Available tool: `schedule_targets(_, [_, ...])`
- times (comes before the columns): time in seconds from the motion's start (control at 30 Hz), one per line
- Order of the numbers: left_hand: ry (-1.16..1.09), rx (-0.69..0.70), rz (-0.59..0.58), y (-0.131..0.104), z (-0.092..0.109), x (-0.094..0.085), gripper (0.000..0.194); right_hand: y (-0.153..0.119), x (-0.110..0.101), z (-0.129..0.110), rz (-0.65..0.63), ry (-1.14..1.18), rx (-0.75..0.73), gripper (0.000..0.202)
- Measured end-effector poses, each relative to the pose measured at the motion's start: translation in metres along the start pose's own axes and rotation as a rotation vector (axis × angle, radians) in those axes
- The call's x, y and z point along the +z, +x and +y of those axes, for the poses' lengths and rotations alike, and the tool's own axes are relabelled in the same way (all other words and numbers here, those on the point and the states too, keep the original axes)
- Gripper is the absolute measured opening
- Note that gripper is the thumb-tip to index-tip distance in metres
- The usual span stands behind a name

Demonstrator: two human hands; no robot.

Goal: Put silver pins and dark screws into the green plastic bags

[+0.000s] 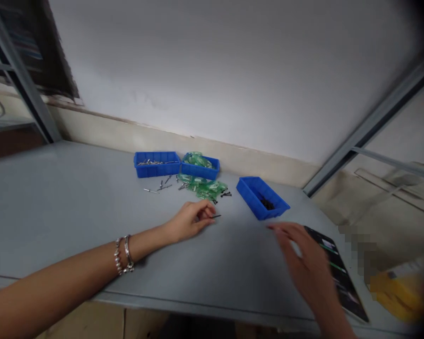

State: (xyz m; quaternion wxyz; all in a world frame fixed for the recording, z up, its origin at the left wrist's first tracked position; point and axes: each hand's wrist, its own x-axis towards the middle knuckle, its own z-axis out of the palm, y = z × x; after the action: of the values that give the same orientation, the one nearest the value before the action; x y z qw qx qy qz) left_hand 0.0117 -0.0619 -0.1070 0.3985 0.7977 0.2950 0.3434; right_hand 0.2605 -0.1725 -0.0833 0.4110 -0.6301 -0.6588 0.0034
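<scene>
Grey worktop (74, 202): L hand (191, 220) pinches dark pin (216, 216), poss. drop if grip slips; R hand (305, 259) nr blue bin (249, 197), hold unclear.

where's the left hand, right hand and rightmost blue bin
Left hand (188, 222), head view: middle of hand
Right hand (308, 262), head view: middle of hand
Rightmost blue bin (248, 199), head view: left wall

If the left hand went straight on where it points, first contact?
Likely the rightmost blue bin: the left hand points across the tabletop toward it, thin dark piece leading. Height is hard to judge, so it might pass over the rim.
</scene>
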Motion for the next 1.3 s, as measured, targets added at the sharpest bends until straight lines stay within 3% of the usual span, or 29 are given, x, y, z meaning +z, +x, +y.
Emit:
schedule_targets(0.1, [0.05,0.067,-0.022,-0.004,0.009,0.0,0.011,0.033,0.049,-0.042,-0.389,0.112,-0.103,0.035])
schedule_targets(0.17, [0.095,0.09,0.002,-0.005,0.012,-0.002,0.007,0.042,0.072,-0.051,-0.497,0.145,-0.101,0.036])
schedule_targets(0.33, [0.136,0.07,0.0,-0.003,0.003,0.001,0.005,0.035,0.093,-0.042,-0.518,0.233,-0.087,0.032])
schedule_targets(0.5, [0.254,0.057,-0.064,-0.003,-0.001,0.004,0.01,0.029,0.099,-0.047,-0.498,0.061,-0.176,0.021])
schedule_targets(0.6, [0.361,0.114,-0.062,-0.009,0.01,0.004,0.003,0.034,0.077,-0.035,-0.381,0.045,-0.204,0.023])
schedule_targets(0.67, [0.453,0.133,-0.102,-0.014,0.018,0.006,0.019,0.038,0.043,-0.006,-0.166,0.039,-0.095,0.027])
schedule_targets(0.73, [0.544,0.131,-0.212,-0.019,0.023,0.01,0.033,0.039,0.0,0.04,0.042,-0.011,0.13,0.033])
schedule_targets(0.83, [0.63,0.138,-0.313,-0.02,0.021,0.018,0.026,0.031,-0.056,0.119,0.083,-0.133,0.275,0.042])
schedule_targets(0.9, [0.631,0.13,-0.312,-0.019,0.018,0.021,0.018,0.022,-0.075,0.158,0.058,-0.18,0.287,0.047])
schedule_targets(1.0, [0.605,0.142,-0.29,-0.018,0.017,0.021,0.016,0.009,-0.076,0.184,0.018,-0.17,0.303,0.05])
schedule_targets(1.3, [0.515,0.131,-0.295,-0.019,0.019,0.013,0.012,0.005,-0.055,0.183,0.0,-0.134,0.275,0.064])
